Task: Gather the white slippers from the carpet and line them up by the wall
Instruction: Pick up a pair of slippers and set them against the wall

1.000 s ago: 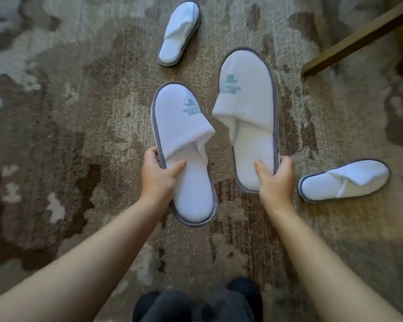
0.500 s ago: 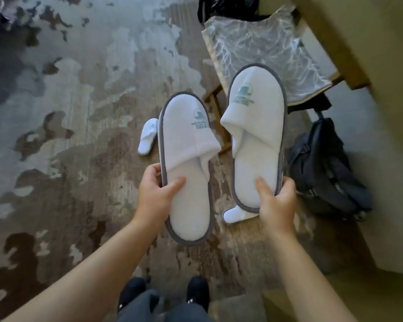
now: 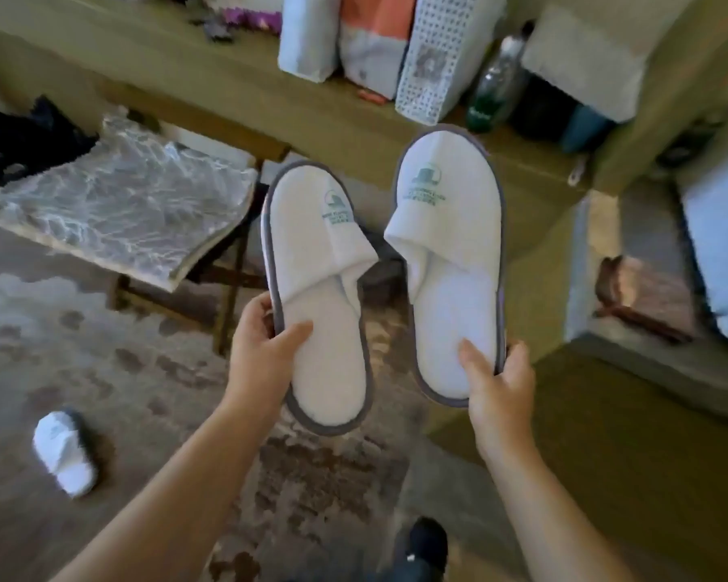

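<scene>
On the far left, I see one white slipper [image 3: 65, 453] lying on the patterned carpet [image 3: 152, 388], well apart from my hands. Further up sits a low stool [image 3: 123, 207] covered in crinkled clear plastic. My left hand [image 3: 261, 352] has its grip clamped on the heel half of a second slipper [image 3: 318, 287], thumb on the insole, fingers under the grey-trimmed sole, toe pointing away from me. Just beside it, not touching, my right hand [image 3: 499, 382] has its grip clamped the same way on a third slipper [image 3: 450, 262], held slightly higher. Both carry a green logo and hang in the air above the carpet. Behind them runs a long wooden counter [image 3: 228, 81] carrying bags [image 3: 370, 39] and a bottle [image 3: 494, 86].
</scene>
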A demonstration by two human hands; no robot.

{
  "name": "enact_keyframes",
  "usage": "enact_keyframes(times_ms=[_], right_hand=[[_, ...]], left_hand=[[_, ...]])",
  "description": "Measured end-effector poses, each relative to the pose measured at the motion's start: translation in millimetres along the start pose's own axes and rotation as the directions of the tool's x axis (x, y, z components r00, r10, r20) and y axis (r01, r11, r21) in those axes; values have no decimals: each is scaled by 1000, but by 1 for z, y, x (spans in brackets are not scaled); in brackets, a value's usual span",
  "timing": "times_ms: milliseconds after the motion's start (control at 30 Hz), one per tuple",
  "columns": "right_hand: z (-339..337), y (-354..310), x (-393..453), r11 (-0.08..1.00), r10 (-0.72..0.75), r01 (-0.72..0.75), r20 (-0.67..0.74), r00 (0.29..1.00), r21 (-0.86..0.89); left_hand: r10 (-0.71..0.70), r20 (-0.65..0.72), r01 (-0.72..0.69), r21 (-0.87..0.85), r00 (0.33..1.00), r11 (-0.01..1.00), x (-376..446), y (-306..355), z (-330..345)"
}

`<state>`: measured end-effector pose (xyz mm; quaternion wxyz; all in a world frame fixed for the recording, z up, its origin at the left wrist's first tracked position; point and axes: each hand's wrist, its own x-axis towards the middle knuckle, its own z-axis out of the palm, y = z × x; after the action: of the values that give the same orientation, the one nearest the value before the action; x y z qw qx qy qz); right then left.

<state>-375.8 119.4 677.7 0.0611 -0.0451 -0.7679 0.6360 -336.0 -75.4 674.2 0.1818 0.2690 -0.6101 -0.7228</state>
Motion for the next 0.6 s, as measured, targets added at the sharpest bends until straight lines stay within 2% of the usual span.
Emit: enact_keyframes(times_ms=[100, 233, 433, 600], right_hand=[[-74, -5, -23, 999, 13, -23, -229, 973, -40], [-171, -9, -66, 997, 61, -76, -507, 859, -9], [-323, -8, -159, 987, 132, -156, -786, 604, 45], [-459, 1, -242, 980, 143, -186, -915, 376, 76]], left_hand=[[-4, 235, -5, 37, 972, 999, -31, 11, 63], [-22, 500, -25, 87, 866, 996, -94, 13, 141], [-80, 766, -84, 172, 638, 981, -232, -11, 249], [-156, 889, -65, 203, 430, 977, -377, -36, 331]])
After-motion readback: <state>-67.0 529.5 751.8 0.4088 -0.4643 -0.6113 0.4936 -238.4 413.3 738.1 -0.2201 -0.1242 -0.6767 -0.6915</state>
